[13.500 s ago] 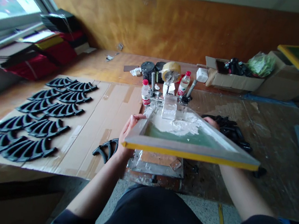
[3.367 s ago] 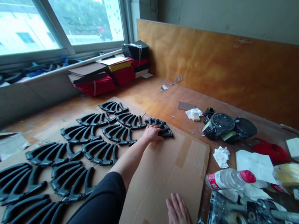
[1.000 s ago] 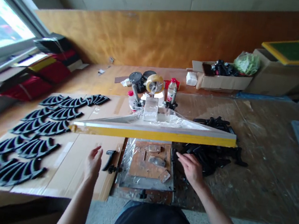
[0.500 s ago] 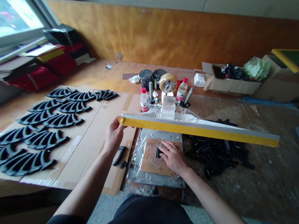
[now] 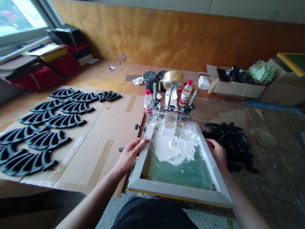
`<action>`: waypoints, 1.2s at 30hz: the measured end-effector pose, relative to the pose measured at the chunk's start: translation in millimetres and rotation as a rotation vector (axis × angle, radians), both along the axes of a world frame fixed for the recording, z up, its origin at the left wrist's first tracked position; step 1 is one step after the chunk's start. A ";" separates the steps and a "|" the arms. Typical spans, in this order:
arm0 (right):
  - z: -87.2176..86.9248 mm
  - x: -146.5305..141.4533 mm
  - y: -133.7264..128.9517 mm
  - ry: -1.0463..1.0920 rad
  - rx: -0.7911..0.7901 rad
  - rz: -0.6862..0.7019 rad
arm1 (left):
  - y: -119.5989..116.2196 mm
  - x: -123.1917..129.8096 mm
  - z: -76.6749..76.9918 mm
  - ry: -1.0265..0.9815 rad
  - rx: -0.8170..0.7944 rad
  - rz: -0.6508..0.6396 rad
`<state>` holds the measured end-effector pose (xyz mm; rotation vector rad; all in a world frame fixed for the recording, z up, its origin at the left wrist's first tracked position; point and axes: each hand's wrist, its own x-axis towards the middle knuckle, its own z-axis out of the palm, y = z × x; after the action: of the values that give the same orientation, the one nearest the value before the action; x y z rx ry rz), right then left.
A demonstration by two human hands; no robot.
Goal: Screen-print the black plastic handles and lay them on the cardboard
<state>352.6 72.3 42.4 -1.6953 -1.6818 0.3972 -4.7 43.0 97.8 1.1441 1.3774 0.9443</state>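
A silk-screen frame [image 5: 179, 191] lies lowered over the work base, its grey rails around a green mesh [image 5: 172, 173]. Thick white paste [image 5: 183, 146] covers the mesh's far half. My left hand [image 5: 129, 155] is closed on the left rail, thumb on top. Beside the right rail, my right hand [image 5: 217, 155] has bent fingers at the frame's edge, partly hidden by it. A pale block [image 5: 170, 124] stands at the far end of the screen, below a metal clamp [image 5: 171, 111]. The base and the small black piece on it are hidden.
Rows of fan-shaped black parts [image 5: 48, 141] lie on cardboard [image 5: 86, 150] at left. A heap of black parts [image 5: 231, 141] is by my right hand. Behind the clamp stand bottles [image 5: 186, 92], dark tubs [image 5: 149, 79] and a tape roll [image 5: 173, 78]. An open carton [image 5: 239, 87] is back right.
The screen frame has swung down from its raised, edge-on position to cover the base. My left hand came down with it; my right hand left the black piece and moved right to the frame's side.
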 end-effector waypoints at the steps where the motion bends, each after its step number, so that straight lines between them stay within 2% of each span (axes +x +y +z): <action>1: 6.6 -0.3 10.6 -0.005 0.039 -0.002 | -5.5 -0.5 -14.5 0.020 -0.031 -0.013; 3: 18.2 -20.5 30.4 -0.071 0.150 0.096 | -12.1 1.1 -44.4 0.061 -0.076 -0.029; 6: 29.0 -75.4 52.2 -0.275 0.231 0.308 | -13.1 4.8 -81.8 0.157 -0.105 -0.029; 9: 28.5 -116.5 60.3 -0.413 0.115 0.463 | -9.6 4.7 -102.9 0.240 -0.118 -0.029; 11: 23.1 -126.9 56.1 -0.450 0.033 0.519 | -7.7 2.9 -109.1 0.269 -0.112 -0.036; 14: 14.7 -124.5 35.1 -0.506 0.036 0.594 | -6.8 0.5 -110.9 0.284 -0.103 -0.057; 18: 13.6 -105.6 -0.9 -0.549 0.139 0.869 | -7.5 1.0 -107.8 0.306 -0.120 -0.065; 22: 21.2 -89.9 -8.5 -0.513 0.129 1.061 | -7.6 2.6 -106.6 0.323 -0.134 -0.062; 23: 22.0 -89.4 -5.8 -0.488 0.102 1.064 | -7.5 2.6 -106.7 0.326 -0.131 -0.061; 25: 19.7 -92.8 -1.1 -0.421 0.080 0.984 | -7.2 1.8 -106.6 0.332 -0.123 -0.057; 28: 6.6 -101.2 -7.5 -0.386 0.216 0.831 | -7.1 0.3 -105.9 0.312 -0.138 -0.055; 31: -5.2 -102.9 -25.5 -0.398 0.338 0.849 | -6.9 -0.2 -105.8 0.268 -0.153 -0.049; 33: -3.7 -102.9 -29.6 -0.381 0.295 0.861 | -6.6 0.1 -105.0 0.250 -0.157 -0.042; 36: 14.0 -110.5 -9.2 -0.346 0.188 0.725 | -6.9 -0.1 -96.5 0.213 -0.165 -0.044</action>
<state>242.2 63.1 56.4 -1.0096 -2.4888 0.2642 -4.7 36.2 1.4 1.1688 1.5635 0.6779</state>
